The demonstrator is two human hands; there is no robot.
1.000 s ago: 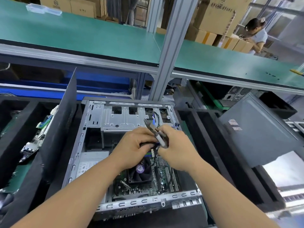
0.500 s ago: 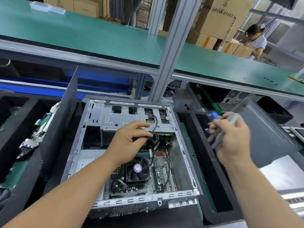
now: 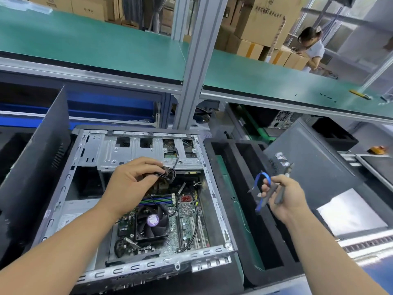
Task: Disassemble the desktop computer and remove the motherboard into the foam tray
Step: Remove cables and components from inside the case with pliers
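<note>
Head view is showing you your left hand [image 3: 131, 184] curling round a bundle of black cables [image 3: 168, 173] inside the open computer case [image 3: 146, 194], fingers and thumb pinching the bundle just under the drive cage [image 3: 148, 153]. Your right hand [image 3: 284, 198] is hovering out to the right, over the black foam tray [image 3: 251, 211], gripping a blue cable [image 3: 262, 188] together with a grey-handled tool [image 3: 280, 188]; what kind of tool, the blur is hiding.

You are still working through the unplugging stage, judging by the motherboard [image 3: 187, 218] sitting screwed-down or at least seated in the case floor, just below your left hand, with the cooler fan [image 3: 152, 221] mounted on it and black leads running along its right side.

Next, you are likely needing to drop the blue cable somewhere out of the tray, then free the bundle your left hand is holding; a straight pull at the plug, not the wires, is looking wisest.

As for writing: the fan hub is carrying a purple sticker, too small to read. The cardboard boxes [image 3: 263, 20] far beyond your hands are bearing printed characters, also illegible.
</note>
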